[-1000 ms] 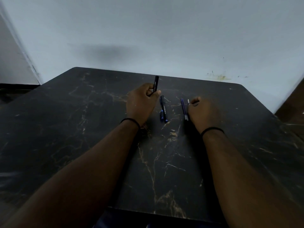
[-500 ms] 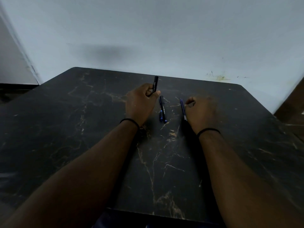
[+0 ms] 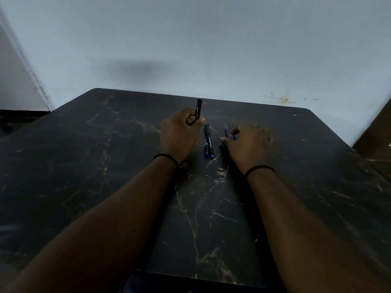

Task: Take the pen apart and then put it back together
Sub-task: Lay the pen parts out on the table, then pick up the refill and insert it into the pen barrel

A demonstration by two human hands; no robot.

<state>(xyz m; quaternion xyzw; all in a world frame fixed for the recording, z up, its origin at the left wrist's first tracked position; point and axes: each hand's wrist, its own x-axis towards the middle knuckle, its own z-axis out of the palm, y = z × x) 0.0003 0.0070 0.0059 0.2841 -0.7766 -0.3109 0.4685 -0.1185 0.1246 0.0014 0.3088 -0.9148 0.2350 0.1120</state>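
Head view: black gold-veined marble table (image 3: 105, 166) against pale wall (image 3: 211, 39). Left hand (image 3: 179, 134) clenched around upright black pen barrel (image 3: 198, 108). Capped pen (image 3: 209, 142) flat at table centre. Right hand (image 3: 247, 144), blurred, fingers spread over thin blue refill (image 3: 226, 132).

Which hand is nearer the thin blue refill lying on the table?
Right. The right hand hovers open right over the thin blue refill, fingers beside it; the left hand grips a black pen barrel farther away.
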